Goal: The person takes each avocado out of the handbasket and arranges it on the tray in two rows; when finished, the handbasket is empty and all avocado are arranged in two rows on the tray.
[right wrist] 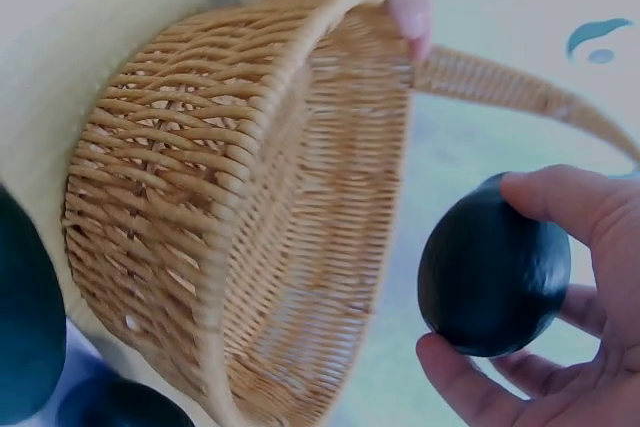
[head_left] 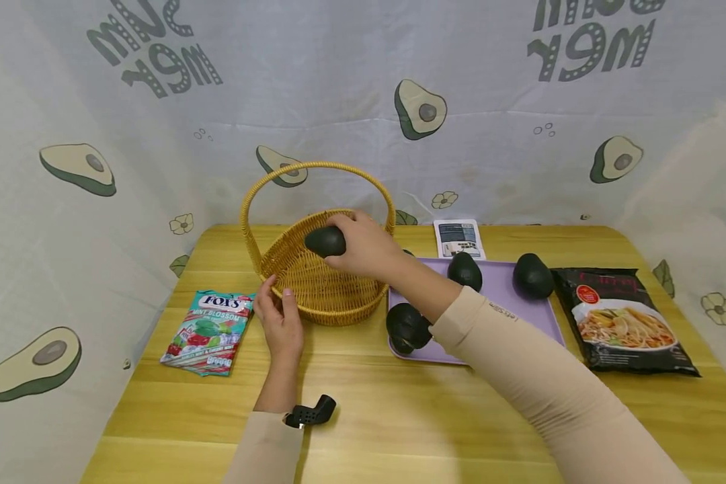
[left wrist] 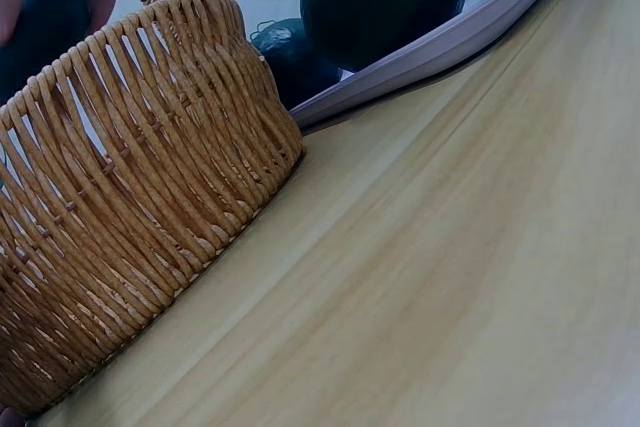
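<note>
My right hand [head_left: 366, 247] holds a dark green avocado [head_left: 325, 241] above the inside of a yellow wicker basket [head_left: 333, 314]. In the right wrist view, the thumb and fingers curl round the avocado [right wrist: 492, 272], apart from the basket [right wrist: 190, 177]. My left hand [head_left: 281, 323] grips the basket's near left rim. More avocados lie on a purple tray [head_left: 502, 306]: one avocado [head_left: 464, 271] at the back, one avocado [head_left: 533, 276] at the right, and dark ones [head_left: 409, 326] at the near left corner, partly overlapping. The right forearm covers part of the tray.
A Fox's candy bag [head_left: 210, 333] lies left of the basket. Right of the tray is a black noodle packet [head_left: 626, 319]. Behind the tray, a white card-like packet [head_left: 460, 238] rests near the wooden table's [head_left: 369, 417] back edge. A printed curtain [head_left: 339, 101] hangs behind.
</note>
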`<state>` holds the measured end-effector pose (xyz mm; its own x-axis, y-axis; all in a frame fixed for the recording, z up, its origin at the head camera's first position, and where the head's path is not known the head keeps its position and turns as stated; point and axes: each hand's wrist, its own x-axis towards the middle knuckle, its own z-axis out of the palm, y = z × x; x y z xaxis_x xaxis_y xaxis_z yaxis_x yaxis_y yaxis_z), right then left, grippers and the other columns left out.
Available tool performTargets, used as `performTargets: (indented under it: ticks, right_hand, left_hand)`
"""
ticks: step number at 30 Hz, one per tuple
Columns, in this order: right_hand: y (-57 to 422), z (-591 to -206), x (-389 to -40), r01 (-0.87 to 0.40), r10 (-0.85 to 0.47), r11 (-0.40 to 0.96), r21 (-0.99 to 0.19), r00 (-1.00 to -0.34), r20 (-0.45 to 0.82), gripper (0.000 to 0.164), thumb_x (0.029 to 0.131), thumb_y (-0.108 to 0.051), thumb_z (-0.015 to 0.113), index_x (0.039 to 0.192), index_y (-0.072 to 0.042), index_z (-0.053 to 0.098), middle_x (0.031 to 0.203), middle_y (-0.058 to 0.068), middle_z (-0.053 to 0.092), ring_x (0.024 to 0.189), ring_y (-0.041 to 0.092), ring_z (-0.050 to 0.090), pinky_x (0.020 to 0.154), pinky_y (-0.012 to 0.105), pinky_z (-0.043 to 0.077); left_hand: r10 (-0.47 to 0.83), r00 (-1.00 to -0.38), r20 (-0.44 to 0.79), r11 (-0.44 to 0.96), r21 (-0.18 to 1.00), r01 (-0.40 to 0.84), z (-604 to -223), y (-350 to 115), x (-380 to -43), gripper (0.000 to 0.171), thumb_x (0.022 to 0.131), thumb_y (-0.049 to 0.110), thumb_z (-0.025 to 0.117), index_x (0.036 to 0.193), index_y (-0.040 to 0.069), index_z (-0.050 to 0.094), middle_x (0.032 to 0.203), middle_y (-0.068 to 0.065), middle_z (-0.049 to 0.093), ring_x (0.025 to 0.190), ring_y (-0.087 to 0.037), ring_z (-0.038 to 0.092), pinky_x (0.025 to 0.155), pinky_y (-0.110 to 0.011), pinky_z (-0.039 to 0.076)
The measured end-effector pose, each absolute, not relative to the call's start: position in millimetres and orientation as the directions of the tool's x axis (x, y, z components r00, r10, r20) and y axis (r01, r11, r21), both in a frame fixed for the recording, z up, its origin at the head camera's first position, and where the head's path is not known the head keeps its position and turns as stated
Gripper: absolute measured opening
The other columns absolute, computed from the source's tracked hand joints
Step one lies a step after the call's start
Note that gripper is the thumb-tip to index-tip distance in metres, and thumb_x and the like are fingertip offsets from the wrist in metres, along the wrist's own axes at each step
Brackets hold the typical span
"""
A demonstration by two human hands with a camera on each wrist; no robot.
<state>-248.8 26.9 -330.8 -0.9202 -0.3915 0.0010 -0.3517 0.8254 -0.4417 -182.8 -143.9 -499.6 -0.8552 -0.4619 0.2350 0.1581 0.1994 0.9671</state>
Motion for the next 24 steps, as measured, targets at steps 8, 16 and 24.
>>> performTargets:
  ticks: [8,16,24]
  right_hand:
    - [60.6,-314.3,-214.0,-0.388,-0.436,0.801,-0.456,-0.9,0.001,0.069,0.086,-0.044,0.08,0.146,-0.023,0.052,0.144,0.012,0.049,0.114,0.029,0.061,0.095,0.047,0.054]
    - [100.1,-312.0,-188.3,-0.357,-0.391,0.797,-0.487,-0.92,0.033,0.068,0.086,-0.044,0.081,0.144,-0.023,0.052,0.141,0.009,0.05,0.11,0.029,0.062,0.089,0.046,0.056]
    - [149.1,-317.8,-169.0,-0.274,-0.292,0.822,-0.5,-0.955,0.043,0.073,0.087,-0.045,0.078,0.148,-0.017,0.049,0.143,0.013,0.053,0.115,0.034,0.06,0.091,0.052,0.053]
  left_hand:
    - [-0.468,-0.854,0.229,0.195,0.969,0.153,-498.9,-143.4,-182.8,0.045,0.108,0.032,0.048,0.15,0.014,0.042,0.151,-0.016,0.028,0.131,-0.033,0.042,0.112,-0.052,0.035]
    - [-0.46,-0.863,0.209,0.181,0.973,0.14,-499.5,-144.6,-181.9,0.046,0.109,0.035,0.046,0.15,0.015,0.04,0.152,-0.015,0.027,0.132,-0.032,0.04,0.111,-0.053,0.036]
    - [-0.449,-0.869,0.207,0.165,0.975,0.147,-499.7,-143.5,-181.9,0.046,0.109,0.034,0.046,0.151,0.015,0.039,0.153,-0.014,0.026,0.132,-0.032,0.039,0.11,-0.053,0.036]
